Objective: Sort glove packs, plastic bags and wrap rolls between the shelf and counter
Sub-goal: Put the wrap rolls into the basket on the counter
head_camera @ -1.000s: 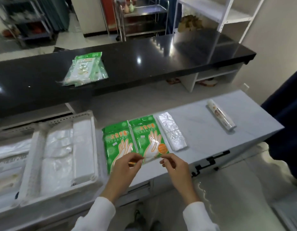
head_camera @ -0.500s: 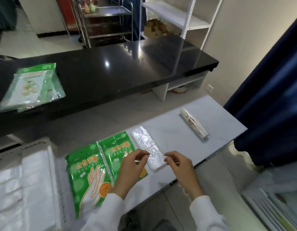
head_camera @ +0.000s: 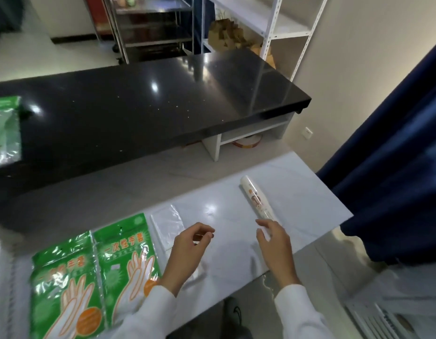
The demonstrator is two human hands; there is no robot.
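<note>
White desk (head_camera: 297, 192) runs from near left to far right; its near edge cuts diagonally under both wrists, its right corner ends just short of a dark blue curtain (head_camera: 395, 167).

Left hand (head_camera: 187, 253) hovers over the desk, fingers curled with thumb and forefinger tips close together; grip holds nothing that I can make out. It covers the near end of a clear plastic bag pack (head_camera: 168, 223), lying flat.

Right hand (head_camera: 275, 245) hangs loosely spread, fingers relaxed, grip empty, fingertips just beside the near end of the wrap roll (head_camera: 256, 199). Roll lies on its side, angled far-left to near-right, well apart from the bag pack; bare desk between them.

Two green glove packs (head_camera: 97, 272) lie side by side at near left, touching the bag pack's left edge.

Black desk (head_camera: 163, 101) stands across a floor gap, far side. More green packs (head_camera: 4, 133) sit at its left, cut by the frame edge.
</note>
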